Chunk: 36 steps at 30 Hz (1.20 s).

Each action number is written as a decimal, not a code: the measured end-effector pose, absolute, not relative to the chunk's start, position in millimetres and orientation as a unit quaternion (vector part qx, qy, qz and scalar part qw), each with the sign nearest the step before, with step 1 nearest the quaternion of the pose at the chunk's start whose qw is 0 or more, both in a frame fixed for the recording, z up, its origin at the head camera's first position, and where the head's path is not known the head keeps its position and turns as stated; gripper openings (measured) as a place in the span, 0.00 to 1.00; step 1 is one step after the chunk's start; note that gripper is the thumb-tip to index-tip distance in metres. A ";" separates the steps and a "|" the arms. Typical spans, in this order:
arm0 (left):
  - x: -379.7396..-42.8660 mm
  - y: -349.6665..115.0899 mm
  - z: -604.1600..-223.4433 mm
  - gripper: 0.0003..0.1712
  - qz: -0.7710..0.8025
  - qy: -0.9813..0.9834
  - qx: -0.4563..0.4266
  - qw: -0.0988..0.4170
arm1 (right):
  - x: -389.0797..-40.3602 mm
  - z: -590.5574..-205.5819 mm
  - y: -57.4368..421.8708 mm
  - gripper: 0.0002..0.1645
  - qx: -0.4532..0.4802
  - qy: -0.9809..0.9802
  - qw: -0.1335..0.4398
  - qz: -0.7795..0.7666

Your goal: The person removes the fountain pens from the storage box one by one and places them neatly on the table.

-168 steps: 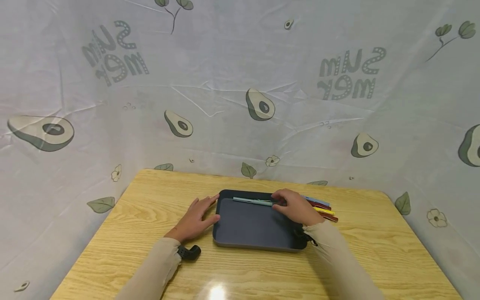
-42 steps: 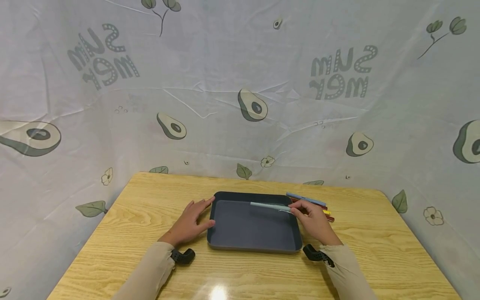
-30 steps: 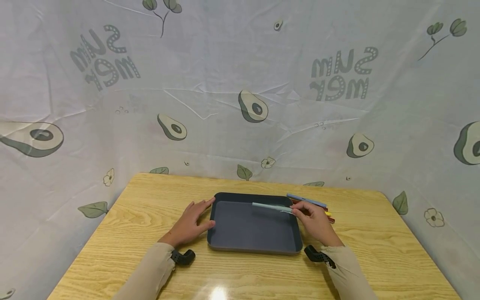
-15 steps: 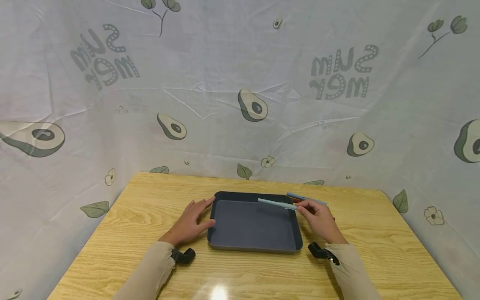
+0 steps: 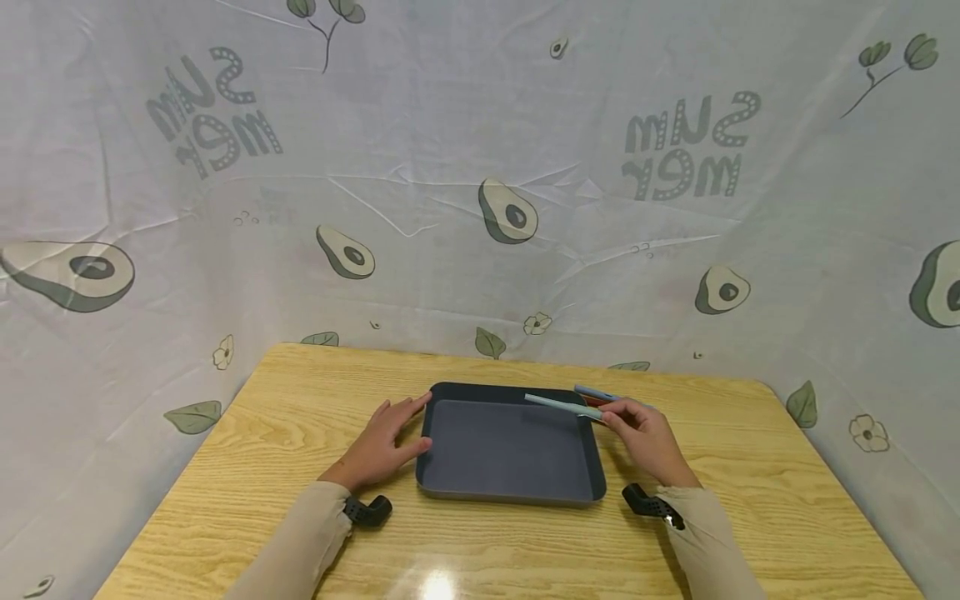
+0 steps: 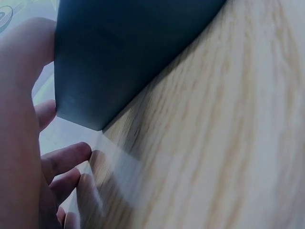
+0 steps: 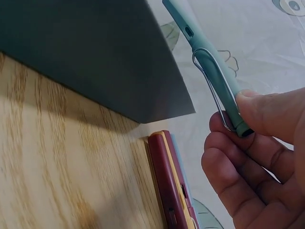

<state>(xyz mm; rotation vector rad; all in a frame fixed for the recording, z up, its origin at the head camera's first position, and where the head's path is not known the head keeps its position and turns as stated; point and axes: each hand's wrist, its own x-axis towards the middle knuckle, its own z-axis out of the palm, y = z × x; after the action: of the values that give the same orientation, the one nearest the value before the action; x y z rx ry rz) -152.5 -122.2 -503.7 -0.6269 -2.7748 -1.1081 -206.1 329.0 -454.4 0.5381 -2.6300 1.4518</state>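
Thumb and fingers of my right hand [image 5: 648, 442] pinch a pale green pen [image 5: 555, 403] by its clip end. The wire clip shows clearly on this pen [image 7: 209, 62] in the right wrist view. Its other end points left over the back right of a dark grey tray [image 5: 510, 450]. My left hand [image 5: 382, 446] touches the tray's left side with thumb and fingertip, fingers spread. In the left wrist view the remaining fingers stay apart from the tray wall [image 6: 109, 57].
Outside the tray's right side lie several pens, partly hidden by my right hand: a blue pen [image 5: 592, 392], a dark red pen [image 7: 164, 181] and a yellow pen [image 7: 179, 191]. The wooden table [image 5: 337, 375] ends at a printed cloth [image 5: 420, 275] behind.
The green pen lay inside the tray at first. My right hand has raised it and carried it rightward, across the tray's right rim. My left hand has stayed at the tray's left side.
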 end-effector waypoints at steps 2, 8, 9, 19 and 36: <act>-152.3 -122.4 -503.1 0.43 -0.364 -0.908 -0.204 0.044 | -206.8 -454.7 330.6 0.11 0.171 -0.860 0.043 0.480; -152.7 -122.6 -503.8 0.43 -0.363 -0.908 -0.206 0.044 | -207.9 -454.0 335.3 0.11 0.160 -0.867 0.051 0.469; -152.8 -122.6 -504.2 0.43 -0.362 -0.908 -0.207 0.045 | -208.2 -454.2 336.2 0.11 0.160 -0.869 0.054 0.465; -152.3 -122.6 -504.3 0.43 -0.364 -0.908 -0.204 0.045 | -206.0 -454.4 338.1 0.12 0.150 -0.866 0.070 0.471; -153.9 -118.0 -507.9 0.43 -0.367 -0.906 -0.206 0.039 | -201.6 -455.9 366.9 0.13 0.137 -0.885 0.098 0.435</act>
<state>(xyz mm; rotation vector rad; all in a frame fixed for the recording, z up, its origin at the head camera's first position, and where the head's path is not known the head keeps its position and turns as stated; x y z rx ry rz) -153.9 -118.0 -507.9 -0.6309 -2.7779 -1.1254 -201.6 366.9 -455.9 0.4047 -2.6178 1.2861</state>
